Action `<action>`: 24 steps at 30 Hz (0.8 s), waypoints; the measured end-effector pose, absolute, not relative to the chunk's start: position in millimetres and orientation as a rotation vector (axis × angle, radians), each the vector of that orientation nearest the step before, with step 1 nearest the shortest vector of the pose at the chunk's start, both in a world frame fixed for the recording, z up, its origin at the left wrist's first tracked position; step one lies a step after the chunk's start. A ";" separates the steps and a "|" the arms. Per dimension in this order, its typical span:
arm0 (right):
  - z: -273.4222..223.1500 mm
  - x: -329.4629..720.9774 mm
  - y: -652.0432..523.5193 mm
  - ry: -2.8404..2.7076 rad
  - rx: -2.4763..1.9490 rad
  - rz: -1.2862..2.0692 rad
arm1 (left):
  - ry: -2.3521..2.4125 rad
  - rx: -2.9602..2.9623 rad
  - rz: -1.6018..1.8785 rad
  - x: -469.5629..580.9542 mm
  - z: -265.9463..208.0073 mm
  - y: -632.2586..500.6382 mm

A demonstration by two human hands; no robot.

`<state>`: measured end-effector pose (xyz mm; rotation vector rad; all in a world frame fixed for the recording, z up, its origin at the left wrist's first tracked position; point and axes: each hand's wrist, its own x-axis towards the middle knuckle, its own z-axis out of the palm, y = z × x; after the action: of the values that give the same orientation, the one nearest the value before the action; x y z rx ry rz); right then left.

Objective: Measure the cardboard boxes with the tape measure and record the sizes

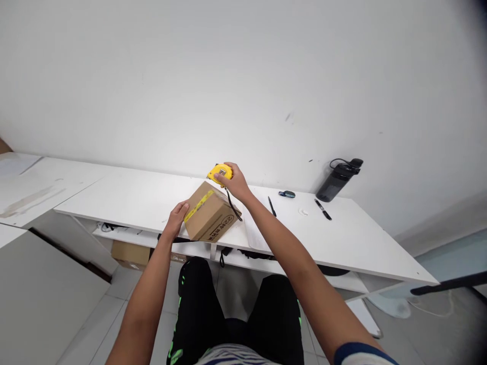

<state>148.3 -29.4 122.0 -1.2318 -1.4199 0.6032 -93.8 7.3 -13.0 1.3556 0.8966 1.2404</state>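
Observation:
A brown cardboard box (207, 213) with a strip of yellow tape and dark printing sits tilted at the front part of the white desk. My left hand (177, 219) grips its left side, with the fingers on the edge by the tape. In my right hand (236, 181) is a yellow tape measure (220, 173), held just above the far edge of the box. The thumb lies across the tape measure's face. A black wrist strap (232, 204) hangs from it over the box's right side. No drawn-out blade can be made out.
White paper (255, 230) lies right of the box, with a black pen (272, 206) on it. Further right are a small dark blue object (286, 194), a black marker (323, 209) and a dark bottle (337, 181) near the wall. An under-desk shelf (148, 237) holds several items; another cardboard box (130, 254) is below.

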 end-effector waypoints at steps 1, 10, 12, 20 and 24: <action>118.7 145.3 -31.1 -1.377 -1.139 0.755 | 0.963 1.411 1.268 -101.9 -23.2 4.4; 89.0 104.1 -36.1 -1.430 -1.029 1.125 | 1.279 1.323 1.522 -87.0 -25.4 -29.9; 94.4 107.5 -37.6 -1.517 -1.049 1.058 | 1.170 1.200 1.519 -72.1 -12.0 -50.2; 137.0 104.6 -40.9 -2.533 -1.082 0.285 | 0.944 1.141 1.314 -43.0 17.2 -71.3; 148.0 110.5 -41.7 -2.626 -1.124 0.200 | 0.947 1.262 1.276 -48.8 20.9 -63.1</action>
<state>110.5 -41.7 148.0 -1.1241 -2.6263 0.1996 -48.8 -63.1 20.9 1.2621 0.9471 1.2765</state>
